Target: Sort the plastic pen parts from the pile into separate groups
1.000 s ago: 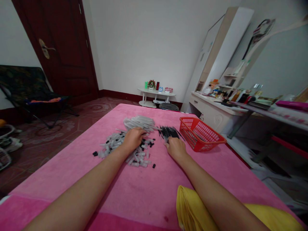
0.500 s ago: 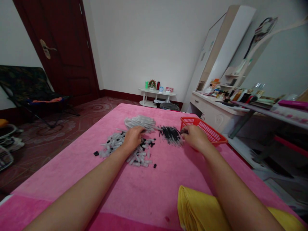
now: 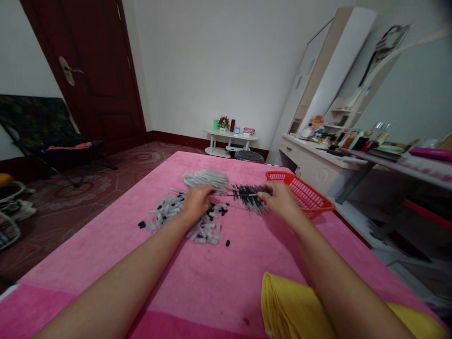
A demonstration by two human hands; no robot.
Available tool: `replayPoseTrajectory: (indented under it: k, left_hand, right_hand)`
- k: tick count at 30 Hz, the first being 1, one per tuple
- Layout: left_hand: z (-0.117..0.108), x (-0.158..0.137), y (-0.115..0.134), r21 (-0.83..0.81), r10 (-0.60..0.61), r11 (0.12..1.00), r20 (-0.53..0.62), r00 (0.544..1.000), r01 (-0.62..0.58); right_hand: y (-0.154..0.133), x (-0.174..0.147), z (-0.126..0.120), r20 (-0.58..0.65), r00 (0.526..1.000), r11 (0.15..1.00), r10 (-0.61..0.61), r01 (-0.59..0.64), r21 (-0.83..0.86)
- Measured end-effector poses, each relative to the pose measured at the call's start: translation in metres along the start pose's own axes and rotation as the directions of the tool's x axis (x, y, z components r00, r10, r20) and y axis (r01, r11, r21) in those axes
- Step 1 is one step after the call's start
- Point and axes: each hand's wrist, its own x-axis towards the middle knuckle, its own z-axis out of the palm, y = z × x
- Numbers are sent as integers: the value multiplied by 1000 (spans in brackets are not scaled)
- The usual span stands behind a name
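Note:
My left hand (image 3: 196, 202) is closed over the inner edge of a mixed pile of clear pen caps (image 3: 205, 231) and small black plugs (image 3: 228, 243); whatever its fingers hold is hidden. Between finger and thumb, my right hand (image 3: 277, 197) pinches a thin pen refill (image 3: 247, 194), held level with its narrow end toward the left hand. Below and behind that refill lies a heap of black-inked pen refills (image 3: 252, 205). Clear pen barrels (image 3: 206, 178) are stacked beyond my left hand.
A red plastic basket (image 3: 314, 200) stands just right of my right hand. Folded yellow cloth (image 3: 293, 301) lies under my right forearm on the pink-covered table (image 3: 212, 287). Behind are a low white stand (image 3: 226, 136), a dressing table (image 3: 318, 157) and a folding chair (image 3: 45, 132).
My right hand has moved a little left from beside the basket and the refill heap, and a refill now shows stretched toward my left hand. The left hand has barely moved.

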Motion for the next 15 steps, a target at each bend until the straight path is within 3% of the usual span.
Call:
replayPoseTrajectory:
  k: [15]
  left_hand:
    - [-1, 1, 1, 25, 40, 999, 32, 999, -41]
  right_hand:
    - [-2, 0, 6, -27, 1000, 999, -17, 17, 27]
